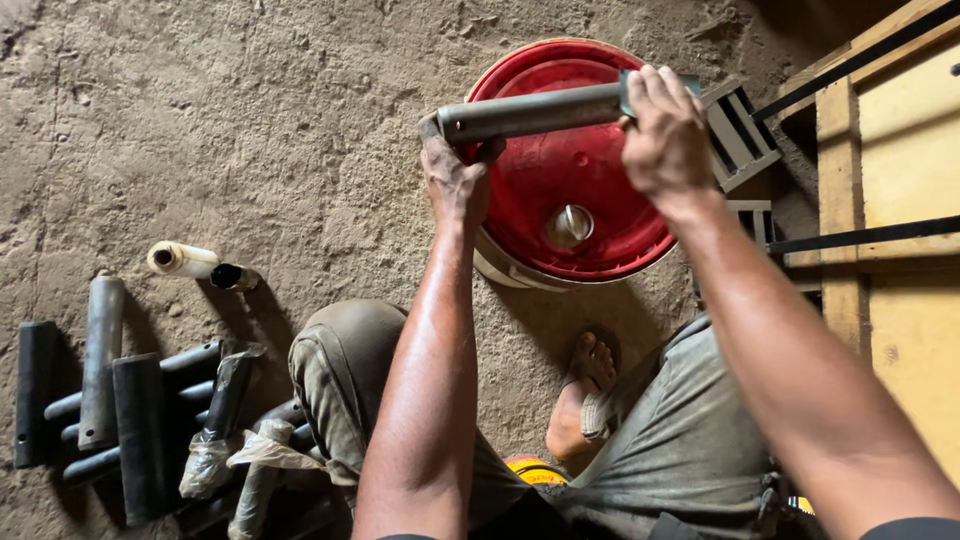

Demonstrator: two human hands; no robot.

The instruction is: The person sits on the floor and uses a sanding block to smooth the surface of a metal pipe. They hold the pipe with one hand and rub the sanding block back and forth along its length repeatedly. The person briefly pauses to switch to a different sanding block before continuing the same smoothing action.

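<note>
Up above the red bucket lid (570,190), a grey metal tube (535,112) is held level between both hands, well clear of the earthen floor (250,120). The left hand (455,180) comes up from beneath the tube's open end, its fingers (488,150) curled loosely around the rim so that they cradle rather than clamp it. The right hand (665,130) is closed over the top of the other end, fingers wrapped fully round, hiding whatever sits there; a small teal edge shows beside the knuckles, but what it belongs to cannot be told. The tube looks rigid and thick-walled, so it should be fairly heavy for its length, will not bend, and its smooth, dull surface could slip in a sweaty palm; a grip near each end, as here, seems the steadiest way to keep it level, with care at the cut rim of the open end. The person sits low, knees apart, a bare foot (585,395) on the floor under the lid. To the left lie more dark tubes (140,420) in a loose pile, some wrapped in clear plastic, and a pale roll (180,258) rests apart from them. A grey slatted metal piece (740,130) sits just beside the lid, against a yellow wooden frame (890,200).
</note>
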